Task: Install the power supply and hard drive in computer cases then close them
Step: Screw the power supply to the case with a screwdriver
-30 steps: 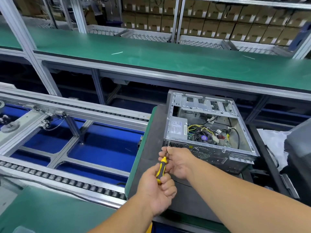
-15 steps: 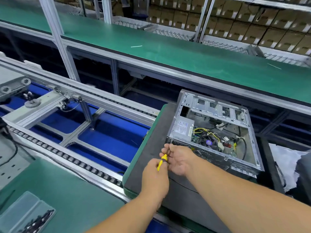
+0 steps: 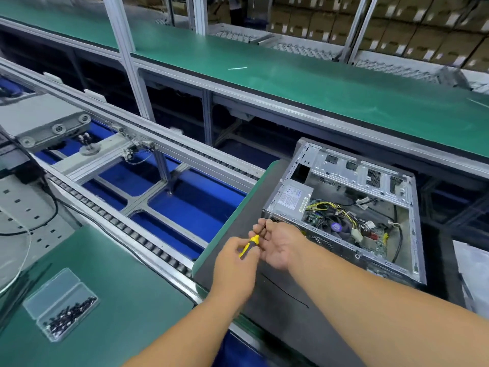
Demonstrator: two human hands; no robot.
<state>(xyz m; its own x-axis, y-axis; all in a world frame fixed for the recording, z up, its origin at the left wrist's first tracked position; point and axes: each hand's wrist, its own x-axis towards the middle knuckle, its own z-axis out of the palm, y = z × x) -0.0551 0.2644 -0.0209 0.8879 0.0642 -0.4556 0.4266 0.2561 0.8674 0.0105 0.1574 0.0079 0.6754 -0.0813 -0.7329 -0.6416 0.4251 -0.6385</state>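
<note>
Green bench: clear box holds screws.

I have one view only, from the head camera: wide-angle, looking forward and down over both forearms. The case sits close, right of centre; the conveyor runs off left, with shelving far behind.
</note>
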